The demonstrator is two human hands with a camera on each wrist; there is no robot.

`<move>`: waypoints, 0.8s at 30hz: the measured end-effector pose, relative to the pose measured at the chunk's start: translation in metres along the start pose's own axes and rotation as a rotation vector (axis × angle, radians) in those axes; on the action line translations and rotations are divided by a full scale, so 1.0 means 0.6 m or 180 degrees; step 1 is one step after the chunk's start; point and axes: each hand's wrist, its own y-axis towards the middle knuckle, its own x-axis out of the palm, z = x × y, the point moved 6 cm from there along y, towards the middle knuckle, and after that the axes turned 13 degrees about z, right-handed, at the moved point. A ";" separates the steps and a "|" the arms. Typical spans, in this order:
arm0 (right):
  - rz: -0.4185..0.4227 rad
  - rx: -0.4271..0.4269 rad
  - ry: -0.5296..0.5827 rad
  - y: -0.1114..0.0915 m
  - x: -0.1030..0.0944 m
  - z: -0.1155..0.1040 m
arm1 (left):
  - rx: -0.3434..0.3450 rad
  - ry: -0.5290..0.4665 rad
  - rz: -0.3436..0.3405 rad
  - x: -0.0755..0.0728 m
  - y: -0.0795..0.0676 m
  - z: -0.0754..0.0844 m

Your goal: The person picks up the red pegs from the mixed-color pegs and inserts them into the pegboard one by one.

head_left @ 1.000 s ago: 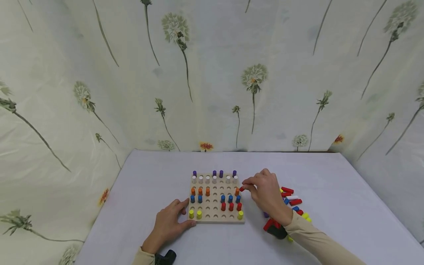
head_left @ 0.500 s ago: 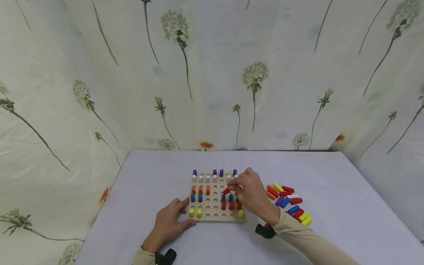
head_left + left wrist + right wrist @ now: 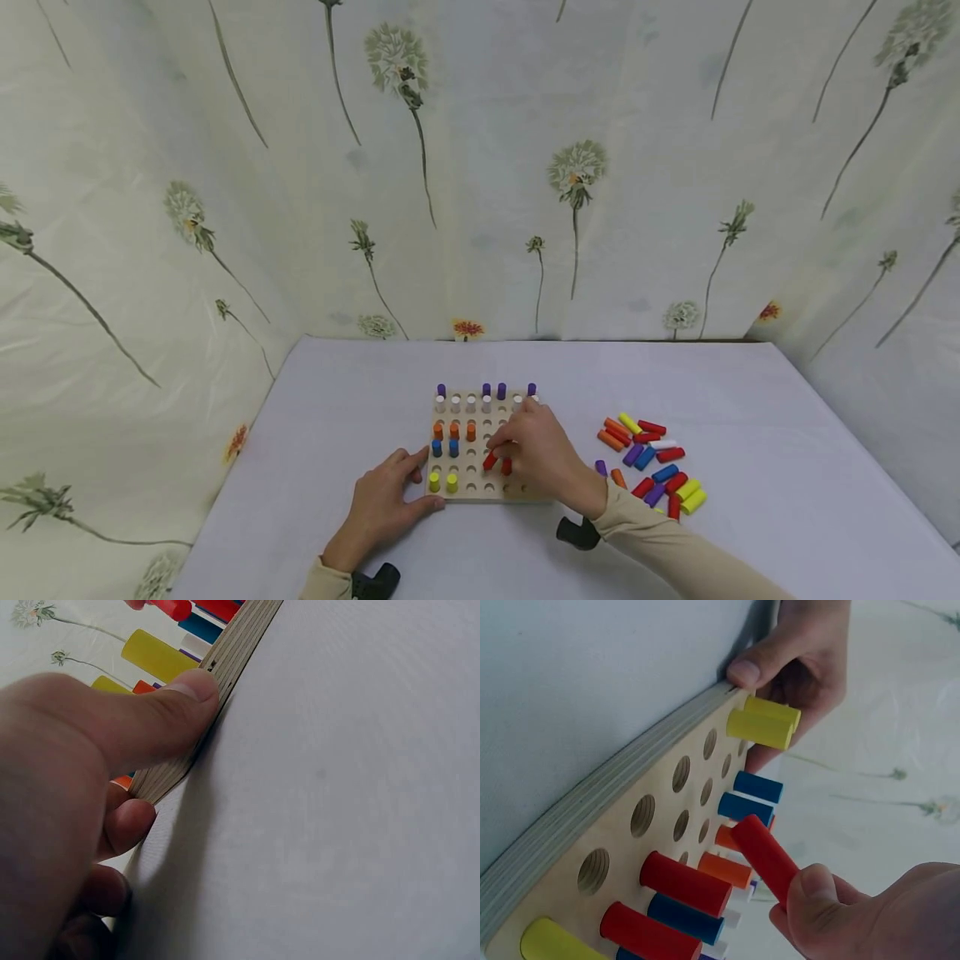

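A wooden pegboard [image 3: 487,499] lies on the table with coloured pegs standing in rows of holes. My left hand [image 3: 384,504] holds its near left corner, thumb at the front edge and fingers by the left side; the thumb [image 3: 169,712] shows up close in the left wrist view. Over the board, my right hand [image 3: 546,452] pinches a red peg [image 3: 769,859] between thumb and fingers. The peg is tilted, its free end near the holes left of a standing red peg [image 3: 686,883]. My right hand hides the board's right part in the head view.
Loose pegs in several colours, among them a blue peg [image 3: 665,473] and a yellow peg [image 3: 694,500], lie scattered on the white-covered table [image 3: 360,375] right of the board. A flower-patterned cloth [image 3: 480,208] hangs behind and at the sides.
My right hand has carried the red peg from beyond the board's right edge leftward and nearer me, to the row of red pegs. My left hand has stayed at the corner.
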 end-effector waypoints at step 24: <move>0.0150 -0.0235 -0.0428 -0.013 0.032 -0.023 | 0.0035 0.0004 0.0052 -0.001 -0.001 0.000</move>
